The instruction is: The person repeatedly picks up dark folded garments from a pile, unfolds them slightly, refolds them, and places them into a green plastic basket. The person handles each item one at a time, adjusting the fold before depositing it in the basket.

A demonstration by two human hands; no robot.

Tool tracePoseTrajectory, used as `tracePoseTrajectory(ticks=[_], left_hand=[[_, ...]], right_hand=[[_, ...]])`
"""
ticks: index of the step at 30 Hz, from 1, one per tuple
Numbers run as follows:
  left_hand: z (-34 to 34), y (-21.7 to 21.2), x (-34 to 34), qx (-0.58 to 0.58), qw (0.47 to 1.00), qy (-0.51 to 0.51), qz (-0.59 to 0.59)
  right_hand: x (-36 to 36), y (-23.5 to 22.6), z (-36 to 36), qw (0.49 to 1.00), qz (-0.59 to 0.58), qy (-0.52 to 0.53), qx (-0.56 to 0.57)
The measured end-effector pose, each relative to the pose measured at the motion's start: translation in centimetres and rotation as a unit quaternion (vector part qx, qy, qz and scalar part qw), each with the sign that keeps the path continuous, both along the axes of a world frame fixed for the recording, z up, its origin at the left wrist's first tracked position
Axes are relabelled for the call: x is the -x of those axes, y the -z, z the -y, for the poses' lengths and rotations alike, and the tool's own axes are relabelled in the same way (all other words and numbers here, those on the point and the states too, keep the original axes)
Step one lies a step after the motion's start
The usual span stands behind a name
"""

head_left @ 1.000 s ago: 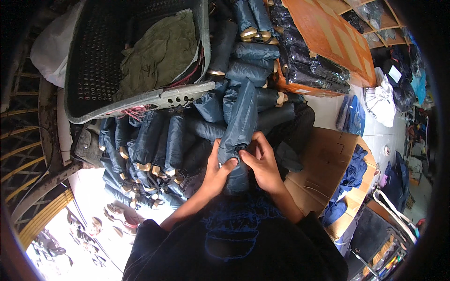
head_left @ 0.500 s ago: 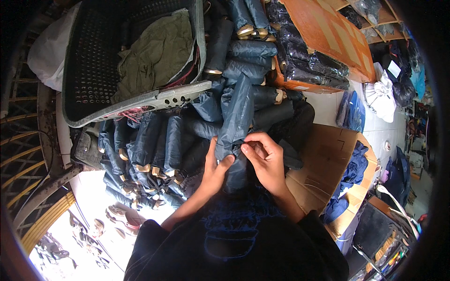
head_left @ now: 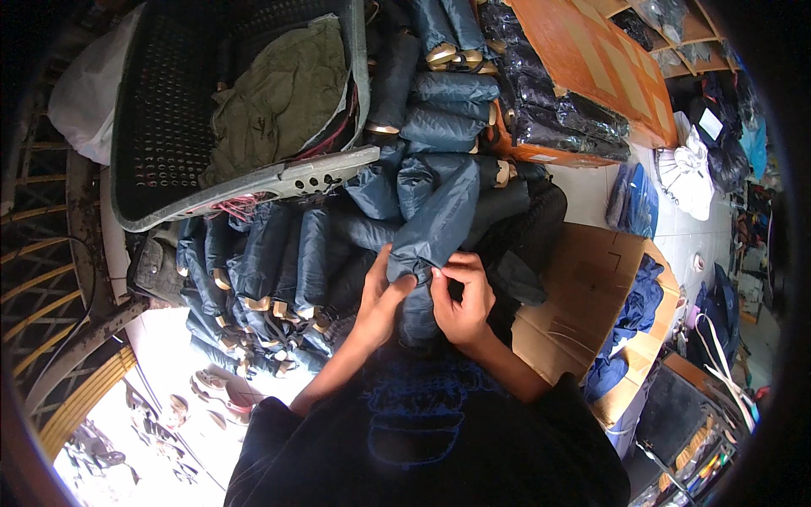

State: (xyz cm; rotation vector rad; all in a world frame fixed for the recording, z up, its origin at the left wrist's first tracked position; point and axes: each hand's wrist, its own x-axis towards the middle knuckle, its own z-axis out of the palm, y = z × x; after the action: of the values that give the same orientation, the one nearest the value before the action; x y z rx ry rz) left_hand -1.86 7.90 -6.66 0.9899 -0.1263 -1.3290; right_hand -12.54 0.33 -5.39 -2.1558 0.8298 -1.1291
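A dark blue fabric-sleeved roll (head_left: 443,211), which looks like a compact umbrella in its cover, leans up and away between my hands. My left hand (head_left: 380,300) wraps its near end from the left, thumb laid across the cloth. On the right, my right hand (head_left: 465,304) pinches the edge of that same end between thumb and fingertips. What lies inside the near end is hidden by cloth and fingers. Below my fingers another dark blue roll (head_left: 416,317) shows. Many similar rolls (head_left: 312,258) with pale gold ends are piled just beyond and to the left.
A black plastic basket (head_left: 160,198) holding olive cloth stands at the far left. An orange-brown carton (head_left: 591,63) with plastic-wrapped dark packs is at the back right. Near my right forearm is an open cardboard box (head_left: 574,313) with blue cloth inside. Sandals (head_left: 220,393) lie at lower left.
The held roll's far end has tilted to the right, uncovering more of the roll behind it. My right hand has shifted slightly left and down along the near end.
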Motion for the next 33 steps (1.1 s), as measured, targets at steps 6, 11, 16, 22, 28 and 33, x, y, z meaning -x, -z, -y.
tracePoseTrajectory(ticks=[6,11,16,22,28,33], left_hand=[[0.9,-0.9,0.5,0.006,0.986,-0.054,0.155],[1.2,-1.3,0.9,0.026,0.970,-0.078,0.228],[0.6,-1.4,0.6,-0.005,0.992,-0.067,0.109],[-0.3,-0.3,0.3,0.038,0.997,-0.024,0.063],[-1.0,0.1,0.1,0.048,0.998,-0.029,0.014],[-0.9,0.1,0.0,0.038,0.998,-0.023,0.050]], right_hand=[[0.1,-0.2,0.0,0.996,-0.082,-0.021,-0.030],[-0.2,-1.4,0.3,0.995,-0.071,-0.057,-0.028],[-0.4,-0.6,0.3,0.995,-0.041,-0.089,0.010],[0.6,0.0,-0.5,0.998,-0.015,-0.049,-0.047],[0.5,-0.8,0.1,0.994,-0.011,-0.067,-0.080],[-0.1,-0.3,-0.3,0.922,0.098,-0.038,-0.373]])
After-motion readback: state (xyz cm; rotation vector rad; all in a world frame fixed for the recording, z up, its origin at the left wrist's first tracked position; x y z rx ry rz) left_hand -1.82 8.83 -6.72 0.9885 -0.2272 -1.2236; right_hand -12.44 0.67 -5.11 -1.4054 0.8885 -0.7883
